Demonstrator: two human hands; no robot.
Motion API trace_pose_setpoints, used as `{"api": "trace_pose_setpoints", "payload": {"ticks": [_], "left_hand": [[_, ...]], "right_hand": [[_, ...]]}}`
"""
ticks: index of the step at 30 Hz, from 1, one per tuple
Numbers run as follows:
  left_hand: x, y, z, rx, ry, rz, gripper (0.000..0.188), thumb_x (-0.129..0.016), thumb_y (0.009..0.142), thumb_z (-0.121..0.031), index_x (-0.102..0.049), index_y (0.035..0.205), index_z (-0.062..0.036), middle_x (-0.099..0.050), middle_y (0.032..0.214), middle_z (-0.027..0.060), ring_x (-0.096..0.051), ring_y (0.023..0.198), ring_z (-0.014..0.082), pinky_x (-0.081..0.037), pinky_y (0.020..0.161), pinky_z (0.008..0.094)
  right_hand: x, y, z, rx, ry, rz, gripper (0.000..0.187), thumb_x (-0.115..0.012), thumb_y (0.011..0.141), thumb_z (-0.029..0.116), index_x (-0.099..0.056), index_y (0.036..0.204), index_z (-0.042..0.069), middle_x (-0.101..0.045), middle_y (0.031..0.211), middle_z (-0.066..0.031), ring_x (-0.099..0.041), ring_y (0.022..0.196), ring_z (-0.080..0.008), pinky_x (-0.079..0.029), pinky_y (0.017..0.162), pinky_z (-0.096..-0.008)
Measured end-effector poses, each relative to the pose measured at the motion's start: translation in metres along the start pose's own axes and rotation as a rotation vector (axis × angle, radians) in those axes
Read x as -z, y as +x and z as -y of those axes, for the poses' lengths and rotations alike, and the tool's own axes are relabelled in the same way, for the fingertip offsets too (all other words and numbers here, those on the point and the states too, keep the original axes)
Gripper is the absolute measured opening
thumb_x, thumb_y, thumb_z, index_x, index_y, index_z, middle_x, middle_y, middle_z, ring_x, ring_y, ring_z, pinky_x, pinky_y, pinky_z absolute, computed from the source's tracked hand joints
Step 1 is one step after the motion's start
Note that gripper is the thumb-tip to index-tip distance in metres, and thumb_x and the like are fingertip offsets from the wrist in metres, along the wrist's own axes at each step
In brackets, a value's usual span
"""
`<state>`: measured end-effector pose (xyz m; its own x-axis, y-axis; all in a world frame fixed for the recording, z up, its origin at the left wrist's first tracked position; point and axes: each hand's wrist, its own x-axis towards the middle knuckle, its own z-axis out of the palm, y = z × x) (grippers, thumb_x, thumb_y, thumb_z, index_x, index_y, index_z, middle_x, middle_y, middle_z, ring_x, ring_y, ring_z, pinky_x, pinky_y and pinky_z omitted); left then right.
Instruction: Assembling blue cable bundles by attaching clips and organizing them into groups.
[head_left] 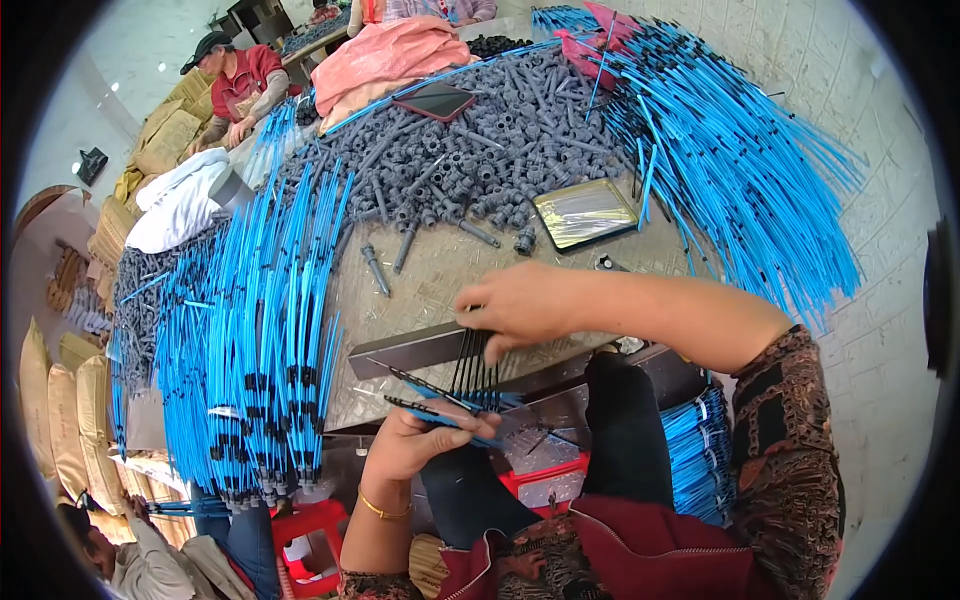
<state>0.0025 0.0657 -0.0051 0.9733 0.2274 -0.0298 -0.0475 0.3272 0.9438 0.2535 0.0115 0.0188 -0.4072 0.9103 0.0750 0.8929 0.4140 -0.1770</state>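
Thin black-ended rods with blue shafts are gripped in my left hand [405, 447], its thumb pressed across them. A gold bangle is on that wrist. My right hand [530, 303] reaches in from the right, just above and beyond the left, with its fingers curled down over the upper ends of a row of thin black rods [475, 372]. Its fingertips are partly hidden. The row stands against a dark grey bar [405, 350] lying along the table's near edge. Beyond the bar, a grey ribbed plastic fitting [375, 270] lies on the tabletop [430, 285].
A heap of grey fittings [480, 150] covers the far table, with a phone [434, 101] on it. Blue rod bundles lie left [260, 300] and right [740, 160]. A shallow tray [586, 214] sits nearer. Co-workers [235, 85] are at the far left and lower left.
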Motion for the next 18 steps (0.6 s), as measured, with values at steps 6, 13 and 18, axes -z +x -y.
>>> {"api": "trace_pose_setpoints", "payload": {"ticks": [6,13,18], "left_hand": [[0.005,0.003,-0.004,0.033,-0.035,0.056,0.017,-0.061,0.078,0.001,-0.063,0.095,0.0017,-0.066,0.090,0.0147,-0.060,0.100,0.0293,-0.044,0.091,0.0406],[-0.025,-0.037,0.011,0.176,0.057,0.230,0.023,-0.064,0.079,-0.003,-0.062,0.101,0.0012,-0.066,0.094,0.0117,-0.060,0.098,0.0219,-0.045,0.089,0.0338],[-0.068,-0.105,-0.009,0.467,0.129,0.178,0.027,-0.065,0.081,-0.009,-0.061,0.106,0.0001,-0.065,0.098,0.0073,-0.059,0.093,0.0133,-0.045,0.086,0.0279]], "right_hand": [[0.005,0.004,-0.011,0.309,-0.113,-0.040,0.035,-0.060,0.076,0.026,-0.053,0.105,0.007,-0.054,0.097,-0.0095,-0.059,0.078,-0.0296,-0.050,0.069,-0.0392],[0.033,-0.024,0.057,0.202,-0.276,0.075,0.021,-0.056,0.075,0.017,-0.058,0.092,0.005,-0.057,0.087,-0.0100,-0.060,0.075,-0.0279,-0.050,0.065,-0.0390],[0.003,-0.056,0.119,0.234,-0.225,0.029,0.012,-0.054,0.075,0.015,-0.060,0.081,0.006,-0.058,0.075,-0.0096,-0.062,0.080,-0.0272,-0.049,0.063,-0.0402]]}}
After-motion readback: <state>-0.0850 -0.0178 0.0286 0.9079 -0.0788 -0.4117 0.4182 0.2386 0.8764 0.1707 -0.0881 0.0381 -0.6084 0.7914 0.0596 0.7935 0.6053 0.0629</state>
